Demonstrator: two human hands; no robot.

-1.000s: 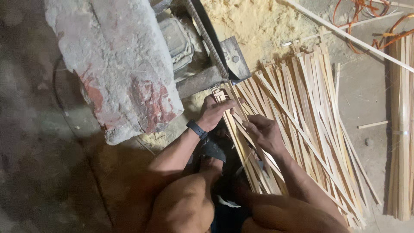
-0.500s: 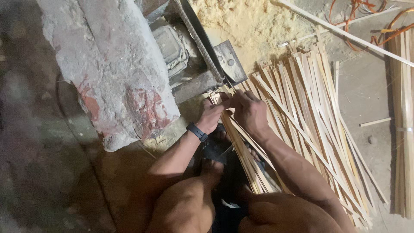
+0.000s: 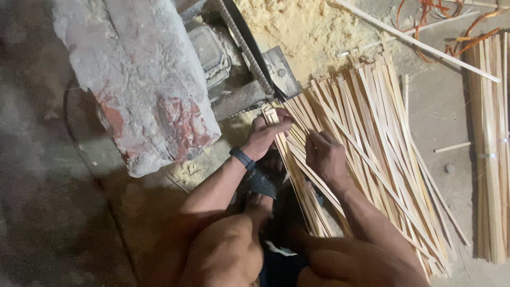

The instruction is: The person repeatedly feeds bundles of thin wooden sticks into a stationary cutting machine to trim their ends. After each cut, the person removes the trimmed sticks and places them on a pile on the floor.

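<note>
Head view looks straight down on you, crouched on the floor (image 3: 58, 175) with your knees at the bottom edge. Your left hand (image 3: 267, 133), a dark band (image 3: 242, 158) on its wrist, is closed around the top ends of a few thin wooden strips (image 3: 276, 114), right where they meet the metal machine (image 3: 239, 69). Your right hand (image 3: 325, 155) lies just beside it, lower and to the right, fingers curled down onto the strips beneath it; you cannot tell whether it grips any or only presses on them. Those strips belong to a loose pile (image 3: 372, 143) that fans out on the floor from the machine toward the lower right, running between your hands and under your right forearm. A rough grey block with red patches (image 3: 143, 90) stands left of the machine. Sawdust (image 3: 313, 32) is heaped beyond it. At the right edge lies a tied bundle (image 3: 491, 149) of strips, well apart from the pile, with orange cord (image 3: 441, 13) near the top.
</note>
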